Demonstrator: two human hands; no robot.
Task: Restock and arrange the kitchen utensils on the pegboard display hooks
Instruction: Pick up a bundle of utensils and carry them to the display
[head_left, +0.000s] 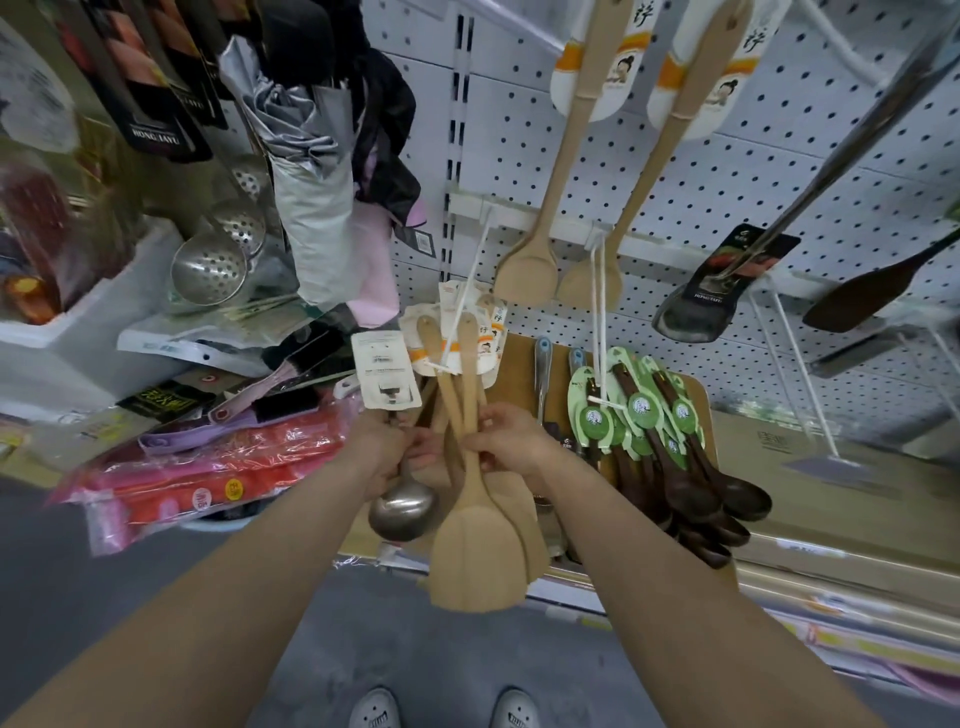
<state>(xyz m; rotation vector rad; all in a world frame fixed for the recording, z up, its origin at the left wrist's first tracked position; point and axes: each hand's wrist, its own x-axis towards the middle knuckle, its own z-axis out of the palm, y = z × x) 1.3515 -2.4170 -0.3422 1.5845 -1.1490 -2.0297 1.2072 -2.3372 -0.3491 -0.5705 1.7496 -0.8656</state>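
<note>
Fingers of left hand (382, 452) curl round the steel ladle (402, 512) handle, bowl hanging down. Right hand (506, 441) grips the bundled wooden spatulas (478, 561), blades down, in front of the pegboard (519, 156).

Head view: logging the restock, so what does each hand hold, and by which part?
Left hand grips the steel ladle by its handle, above the bowl; right hand pinches the pale wooden spatulas mid-handle.

Quick count: two long wooden spatulas (524, 270) hanging up, three metal skimmers (208, 267), one steel ladle (402, 512) in my left hand (382, 452), and at least three short wooden spatulas (475, 551) in my right hand (511, 441).
</note>
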